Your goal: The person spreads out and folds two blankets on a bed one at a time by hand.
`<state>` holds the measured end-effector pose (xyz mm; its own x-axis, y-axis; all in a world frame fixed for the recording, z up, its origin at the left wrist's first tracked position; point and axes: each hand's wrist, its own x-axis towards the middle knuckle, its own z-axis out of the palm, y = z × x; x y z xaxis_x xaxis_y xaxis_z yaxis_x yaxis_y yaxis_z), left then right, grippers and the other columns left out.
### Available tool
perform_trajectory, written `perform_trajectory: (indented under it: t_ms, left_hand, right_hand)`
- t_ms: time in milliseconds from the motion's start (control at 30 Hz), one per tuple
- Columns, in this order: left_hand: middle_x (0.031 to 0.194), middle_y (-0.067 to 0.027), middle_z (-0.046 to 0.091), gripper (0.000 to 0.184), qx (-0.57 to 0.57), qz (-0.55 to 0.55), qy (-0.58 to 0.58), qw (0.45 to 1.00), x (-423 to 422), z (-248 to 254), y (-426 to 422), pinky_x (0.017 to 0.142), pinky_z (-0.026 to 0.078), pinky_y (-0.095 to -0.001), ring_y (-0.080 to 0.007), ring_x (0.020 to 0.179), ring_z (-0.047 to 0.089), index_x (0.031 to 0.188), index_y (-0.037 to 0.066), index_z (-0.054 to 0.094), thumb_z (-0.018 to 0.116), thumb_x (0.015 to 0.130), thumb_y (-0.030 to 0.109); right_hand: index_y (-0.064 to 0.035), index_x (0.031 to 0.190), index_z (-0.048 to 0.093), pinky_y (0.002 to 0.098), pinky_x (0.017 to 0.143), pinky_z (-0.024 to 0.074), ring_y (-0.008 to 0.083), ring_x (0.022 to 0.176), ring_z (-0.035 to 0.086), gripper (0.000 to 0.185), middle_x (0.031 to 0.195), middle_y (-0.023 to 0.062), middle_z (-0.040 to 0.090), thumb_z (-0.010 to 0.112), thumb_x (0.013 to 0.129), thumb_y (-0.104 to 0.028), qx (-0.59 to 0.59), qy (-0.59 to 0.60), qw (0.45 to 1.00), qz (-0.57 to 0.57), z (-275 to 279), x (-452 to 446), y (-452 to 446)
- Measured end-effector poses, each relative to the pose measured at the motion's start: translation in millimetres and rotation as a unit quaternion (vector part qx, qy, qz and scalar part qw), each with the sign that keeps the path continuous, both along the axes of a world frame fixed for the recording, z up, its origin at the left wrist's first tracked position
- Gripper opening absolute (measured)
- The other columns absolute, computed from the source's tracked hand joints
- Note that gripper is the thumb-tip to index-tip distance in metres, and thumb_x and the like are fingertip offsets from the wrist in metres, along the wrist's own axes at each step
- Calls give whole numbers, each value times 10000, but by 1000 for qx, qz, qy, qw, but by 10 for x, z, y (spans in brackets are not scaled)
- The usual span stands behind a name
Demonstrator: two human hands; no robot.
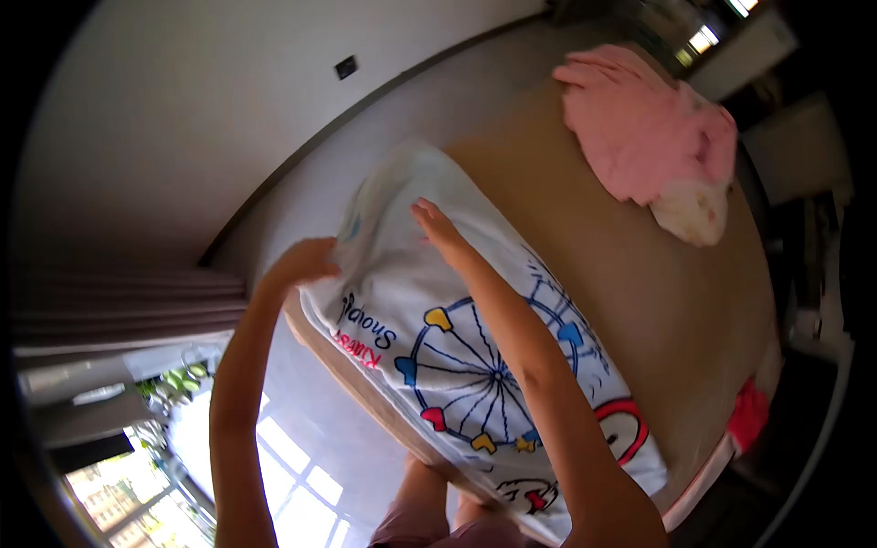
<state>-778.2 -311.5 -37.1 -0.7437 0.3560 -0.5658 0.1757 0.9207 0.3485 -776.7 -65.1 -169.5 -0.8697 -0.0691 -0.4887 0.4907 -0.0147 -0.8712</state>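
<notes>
A white printed blanket (438, 338) lies lengthwise in front of me, with a Ferris wheel, cartoon figures and lettering on it. Its far end is bunched and slightly raised. My left hand (306, 261) is at the blanket's left edge near that far end, fingers stretched toward the cloth and apart. Over the middle of the far end is my right hand (438, 228), fingers extended and nothing visible in them. Whether either hand presses on the cloth, I cannot tell. My right forearm crosses above the Ferris wheel and hides part of the print.
The blanket rests on a broad brown surface (676, 338). A pink, crumpled fabric item (639, 128) with a whitish part lies at its far right. Something red (749, 416) is at the right edge. A curtain (128, 301) and plants (183, 379) are on the left.
</notes>
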Motion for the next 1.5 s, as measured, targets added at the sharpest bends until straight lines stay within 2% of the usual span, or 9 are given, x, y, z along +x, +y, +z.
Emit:
perform_trajectory:
  t_ms: [233, 500, 633, 767, 867, 1000, 1200, 1400, 1500]
  left_hand:
    - [747, -54, 525, 460, 42, -295, 232, 926, 2105, 273, 1255, 469, 436, -351, -200, 618, 557, 1151, 106, 482, 542, 696, 140]
    - [794, -50, 528, 455, 22, -298, 239, 924, 3694, -1298, 1543, 562, 422, -344, -207, 667, 552, 1192, 139, 479, 517, 739, 156]
    - [768, -42, 523, 453, -41, -301, 224, 926, 3623, -1122, 1465, 532, 421, -332, -199, 638, 556, 1213, 195, 458, 508, 763, 170]
    - [795, -95, 508, 698, 18, -138, 159, 977, 3499, -465, 1418, 545, 440, -382, -253, 655, 550, 1322, 209, 333, 624, 691, 141]
    - [833, -102, 499, 805, 12, -227, 98, 969, 3845, -592, 1381, 580, 446, -385, -263, 698, 546, 1339, 195, 300, 685, 633, 161]
    - [833, -102, 507, 826, 47, -247, 106, 962, 4235, -1125, 1513, 586, 454, -387, -266, 706, 551, 1341, 186, 293, 682, 614, 136]
    - [861, -137, 518, 898, 65, -230, 36, 970, 4356, -1153, 1624, 585, 464, -394, -297, 714, 570, 1364, 165, 222, 688, 597, 148]
    - [787, -127, 620, 720, -140, -301, 8, 943, 4417, -1224, 1759, 630, 423, -468, -284, 721, 607, 1313, 138, 319, 594, 710, 419]
    - [765, -115, 610, 373, -72, -347, 98, 930, 4587, -1191, 2100, 658, 421, -425, -285, 712, 589, 973, 84, 547, 550, 762, 392]
  right_hand:
    - [-130, 1329, 315, 327, 881, 382, 199, 1020, 488, 594, 1205, 96, 473, 421, 859, -478, -360, 10, 900, -247, 499, 1607, 748]
    - [-87, 1262, 380, 340, 928, 347, 215, 1095, 455, 573, 1191, 87, 485, 481, 837, -459, -307, -17, 839, -448, -162, 3047, 1221]
    - [-44, 1204, 401, 320, 849, 392, 208, 1031, 466, 511, 1141, 108, 483, 604, 781, -246, -39, 5, 899, -436, -183, 2919, 1263]
    - [-6, 1164, 412, 303, 783, 406, 207, 936, 498, 468, 1062, 131, 514, 588, 766, -179, 2, 30, 892, -451, 175, 2986, 1253]
    - [-6, 1104, 437, 306, 773, 394, 197, 896, 490, 393, 1025, 118, 513, 563, 749, -119, 3, 49, 860, -508, 577, 3294, 1207]
    - [4, 1098, 452, 328, 765, 404, 236, 902, 517, 391, 1026, 145, 534, 562, 744, -119, 70, -13, 830, -553, -537, 3682, 1376]
    - [9, 1115, 461, 337, 786, 410, 292, 903, 540, 424, 990, 186, 560, 553, 734, -151, 79, -21, 848, -523, -348, 3783, 1529]
    - [-28, 1130, 467, 337, 728, 457, 243, 834, 565, 422, 984, 152, 560, 586, 741, -142, 254, -17, 838, -484, -612, 4209, 1628]
    - [-76, 1148, 479, 310, 714, 468, 215, 834, 570, 396, 995, 126, 561, 578, 772, -150, 208, 42, 831, -514, -335, 4773, 1845]
